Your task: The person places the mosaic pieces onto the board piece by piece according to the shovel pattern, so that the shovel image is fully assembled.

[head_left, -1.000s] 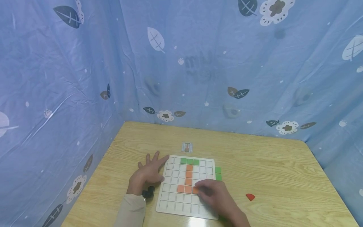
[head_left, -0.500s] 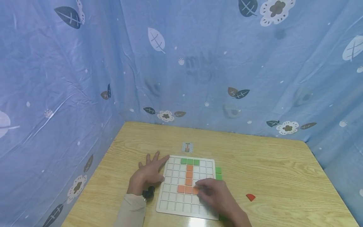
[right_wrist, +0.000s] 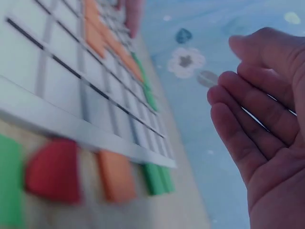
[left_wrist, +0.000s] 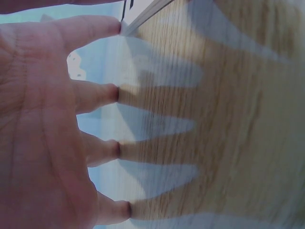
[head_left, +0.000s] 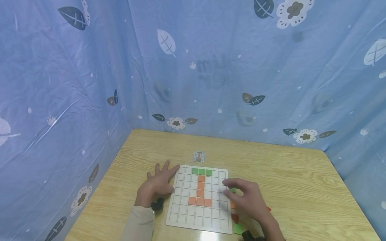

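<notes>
board (head_left: 182,217) flat on table (head_left: 286,174), grid up. on it: three green tiles (head_left: 202,172) in a row toward 12 o'clock; below them three orange tiles (head_left: 200,193) in a column, ending in a row of three more near centre.

left hand (head_left: 156,184) at 10 o'clock of board: fingers spread, tips on table, index touching the 11 o'clock corner, thumb at the edge.

right hand (head_left: 247,197) at 3 o'clock: fingers released, loosely bent, thumb and index apart, raised by the edge.

loose along that edge, 3 to 4 o'clock: green pieces (head_left: 238,229), orange piece (head_left: 233,205), red piece (head_left: 235,218). card (head_left: 199,156) at 12 o'clock, just beyond board.
</notes>
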`<action>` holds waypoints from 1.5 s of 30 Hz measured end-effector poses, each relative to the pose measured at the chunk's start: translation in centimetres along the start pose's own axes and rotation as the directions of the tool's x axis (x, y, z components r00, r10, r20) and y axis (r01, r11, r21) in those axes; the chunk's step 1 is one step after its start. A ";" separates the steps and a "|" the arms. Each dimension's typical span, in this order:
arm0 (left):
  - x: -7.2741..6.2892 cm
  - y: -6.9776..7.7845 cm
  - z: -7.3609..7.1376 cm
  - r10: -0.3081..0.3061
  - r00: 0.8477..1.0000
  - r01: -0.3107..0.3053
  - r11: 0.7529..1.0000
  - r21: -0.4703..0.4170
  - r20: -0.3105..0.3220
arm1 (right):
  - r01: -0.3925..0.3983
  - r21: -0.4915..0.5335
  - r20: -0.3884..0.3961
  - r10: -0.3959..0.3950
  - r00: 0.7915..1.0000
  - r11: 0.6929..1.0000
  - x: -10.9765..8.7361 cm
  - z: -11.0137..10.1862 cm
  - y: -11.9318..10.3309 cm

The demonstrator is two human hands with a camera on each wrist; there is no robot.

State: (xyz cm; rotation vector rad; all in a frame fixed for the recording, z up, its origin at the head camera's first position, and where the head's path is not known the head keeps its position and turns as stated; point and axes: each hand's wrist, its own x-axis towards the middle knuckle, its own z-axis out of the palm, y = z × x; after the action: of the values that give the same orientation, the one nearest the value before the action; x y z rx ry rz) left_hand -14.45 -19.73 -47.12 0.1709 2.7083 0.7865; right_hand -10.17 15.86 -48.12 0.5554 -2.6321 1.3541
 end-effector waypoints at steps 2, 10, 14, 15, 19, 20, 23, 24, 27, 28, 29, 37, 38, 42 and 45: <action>0.0 -0.1 0.0 0.002 1.000 -0.002 1.000 -0.005 0.000 | -0.001 0.006 -0.010 0.001 1.000 1.000 0.0 -0.9 0.2; 0.0 0.1 0.1 0.002 1.000 -0.002 1.000 -0.016 -0.004 | -0.033 0.069 -0.015 0.034 0.999 0.997 -0.6 -3.2 0.8; 0.1 0.1 0.1 0.000 1.000 0.000 1.000 -0.002 -0.005 | -0.067 0.108 -0.005 0.068 0.998 0.992 -1.2 -3.7 1.3; 0.1 0.1 0.1 0.000 1.000 0.000 1.000 -0.003 -0.005 | -0.074 0.120 -0.004 0.075 0.997 0.990 -1.4 -3.8 1.5; 0.1 0.0 0.2 0.014 1.000 -0.015 1.000 -0.014 -0.016 | -0.080 0.142 0.008 0.080 0.997 0.987 -2.1 -4.0 2.0; 0.1 0.0 0.2 0.017 1.000 -0.017 1.000 -0.016 -0.019 | -0.081 0.146 0.012 0.080 0.997 0.986 -2.3 -4.0 2.2; 0.0 0.0 0.2 0.014 1.000 -0.014 1.000 -0.014 -0.014 | -0.093 0.157 0.026 0.090 0.996 0.983 -2.8 -4.0 2.6; 0.1 0.0 0.2 0.010 1.000 -0.010 1.000 -0.008 -0.012 | -0.103 0.166 0.031 0.099 0.995 0.981 -2.9 -4.0 2.7; 0.1 0.0 0.1 0.004 1.000 -0.004 1.000 -0.002 -0.003 | -0.130 0.190 0.050 0.123 0.991 0.973 -3.3 -3.9 3.0; 0.1 0.0 0.1 0.008 1.000 -0.008 1.000 -0.005 -0.005 | -0.141 0.197 0.053 0.133 0.990 0.970 -3.4 -3.9 3.1; 0.1 -0.1 0.2 0.010 1.000 -0.010 1.000 -0.008 -0.007 | -0.151 0.202 0.060 0.142 0.988 0.968 -3.5 -3.8 3.2; 0.7 -1.0 1.0 0.033 0.999 -0.033 0.999 -0.008 -0.026 | -0.185 0.193 0.078 0.173 0.982 0.963 -4.3 -3.0 4.1; 0.4 -0.6 0.7 0.022 1.000 -0.023 1.000 -0.013 -0.019 | -0.186 0.189 0.079 0.174 0.982 0.964 -4.3 -2.9 4.2; 0.1 -0.2 0.2 0.007 1.000 -0.007 1.000 -0.007 -0.006 | -0.166 0.143 0.077 0.156 0.985 0.976 -4.4 -2.4 4.3; 0.1 -0.1 0.2 0.006 1.000 -0.006 1.000 0.001 -0.004 | -0.158 0.103 0.078 0.150 0.986 0.982 -4.4 -2.1 4.3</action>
State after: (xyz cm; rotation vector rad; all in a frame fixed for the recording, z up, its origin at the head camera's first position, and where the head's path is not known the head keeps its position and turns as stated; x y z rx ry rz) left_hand -14.45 -19.75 -47.36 0.1780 2.7129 0.7881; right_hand -7.84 21.00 -51.39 0.4260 -2.7195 1.5570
